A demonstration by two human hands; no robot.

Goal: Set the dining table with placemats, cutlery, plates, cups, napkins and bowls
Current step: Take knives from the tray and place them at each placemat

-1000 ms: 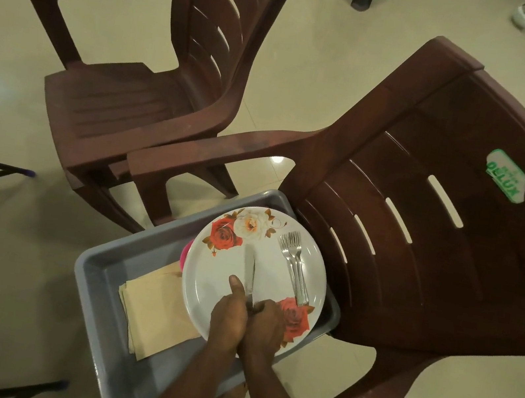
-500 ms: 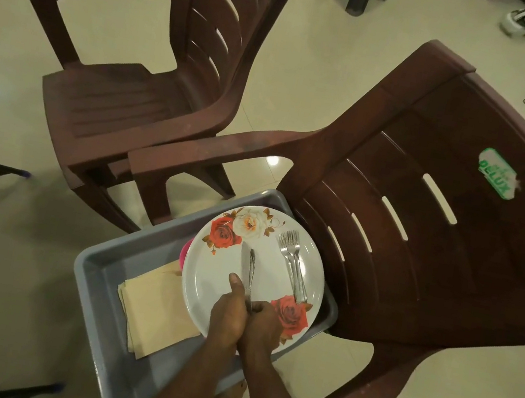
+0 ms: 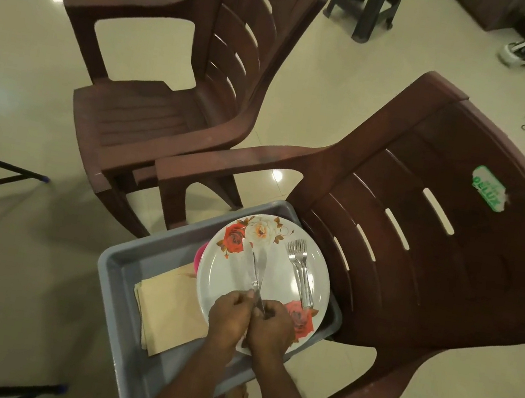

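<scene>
- Plate, round, white and printed with red and cream roses, lies on top of the things in a grey plastic tray, towards the tray's far right end.
- On the plate's middle lie steel table knives, blades pointing away from the person; how many there are cannot be told.
- Both hands meet side by side at the plate's near rim: the left hand and the right hand touch each other, fingers curled, and between them they pinch the knife handles.
- Which hand carries more of the grip cannot be told, since the handles are hidden between the knuckles.
- A small bundle of steel forks lies on the right half of the plate, tines away from the person, apart from the knives.
- Folded tan paper napkins lie in the tray to the left of the plate, their right edge tucked under the plate.
- A sliver of something pink shows at the plate's left rim, too hidden to identify.
- The tray is at the front of a dark brown plastic armchair with a green sticker on its slotted back.
- A second brown plastic chair stands just beyond, on a glossy cream tiled floor.
</scene>
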